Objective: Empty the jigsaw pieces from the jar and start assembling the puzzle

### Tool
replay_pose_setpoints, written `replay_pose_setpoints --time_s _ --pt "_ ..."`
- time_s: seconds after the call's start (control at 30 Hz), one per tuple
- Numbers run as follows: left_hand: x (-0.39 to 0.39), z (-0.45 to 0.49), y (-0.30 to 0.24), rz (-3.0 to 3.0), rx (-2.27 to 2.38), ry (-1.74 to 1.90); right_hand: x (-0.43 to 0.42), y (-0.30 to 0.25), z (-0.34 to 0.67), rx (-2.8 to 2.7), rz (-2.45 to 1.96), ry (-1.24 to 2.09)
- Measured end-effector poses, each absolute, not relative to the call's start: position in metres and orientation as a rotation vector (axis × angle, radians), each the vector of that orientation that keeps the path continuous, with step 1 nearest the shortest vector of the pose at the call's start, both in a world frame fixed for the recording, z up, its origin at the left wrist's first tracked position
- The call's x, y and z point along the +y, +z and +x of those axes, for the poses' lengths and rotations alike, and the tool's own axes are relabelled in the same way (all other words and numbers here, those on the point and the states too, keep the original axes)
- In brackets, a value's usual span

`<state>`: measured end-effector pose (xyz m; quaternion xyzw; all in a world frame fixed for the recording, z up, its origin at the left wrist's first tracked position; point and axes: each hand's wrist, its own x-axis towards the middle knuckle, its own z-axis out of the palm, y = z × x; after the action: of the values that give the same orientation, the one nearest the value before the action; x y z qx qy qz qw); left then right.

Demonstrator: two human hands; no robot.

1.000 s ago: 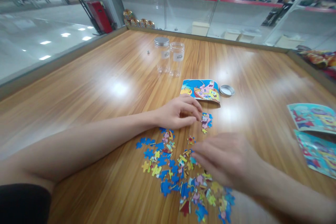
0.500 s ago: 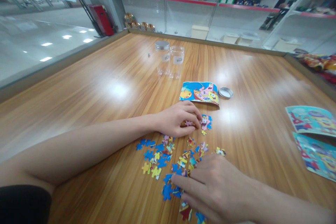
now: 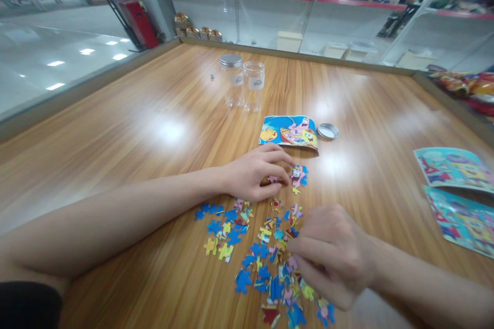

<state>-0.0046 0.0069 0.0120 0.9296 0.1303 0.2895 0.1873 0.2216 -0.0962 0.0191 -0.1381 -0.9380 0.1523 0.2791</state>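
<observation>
My left hand (image 3: 258, 172) rests on the table with its fingers loosely arched and apart. Its fingertips touch or nearly touch a small joined patch of jigsaw pieces (image 3: 299, 177) in pink and blue. Another bit of puzzle lies partly hidden under the palm. My right hand (image 3: 334, 254) is curled over the right side of the loose jigsaw pieces (image 3: 243, 281), fingertips bent down among them. Whatever those fingers pinch is hidden. Beyond my left hand lies a cartoon picture card (image 3: 289, 132), slightly bowed.
A silver jar lid (image 3: 328, 131) lies right of the card. Two clear jars stand farther back, one capped (image 3: 232, 85) and one uncapped (image 3: 253, 95). Two more picture cards (image 3: 455, 167) are at right. Snack packets (image 3: 471, 90) sit past the table's right edge.
My right hand has drawn back to the right and curled, uncovering more loose pieces. My left hand stays beside the joined patch. The view has shifted slightly.
</observation>
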Motion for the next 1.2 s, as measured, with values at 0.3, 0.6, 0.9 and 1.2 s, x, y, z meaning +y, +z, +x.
replay_pose_setpoints --time_s 0.3,0.6,0.9,1.2 --pt "0.007 -0.004 0.013 2.599 0.328 0.81 -0.086 0.013 0.227 -2.615 -0.279 0.528" --pt "0.006 -0.005 0.014 2.599 0.355 0.786 -0.086 0.011 0.23 -2.6 -0.26 0.523" --pt "0.007 -0.006 0.015 2.606 0.36 0.731 -0.091 0.016 0.23 -2.629 -0.177 0.593" --pt "0.008 -0.007 0.014 2.606 0.361 0.705 -0.08 0.015 0.23 -2.49 -0.28 0.445"
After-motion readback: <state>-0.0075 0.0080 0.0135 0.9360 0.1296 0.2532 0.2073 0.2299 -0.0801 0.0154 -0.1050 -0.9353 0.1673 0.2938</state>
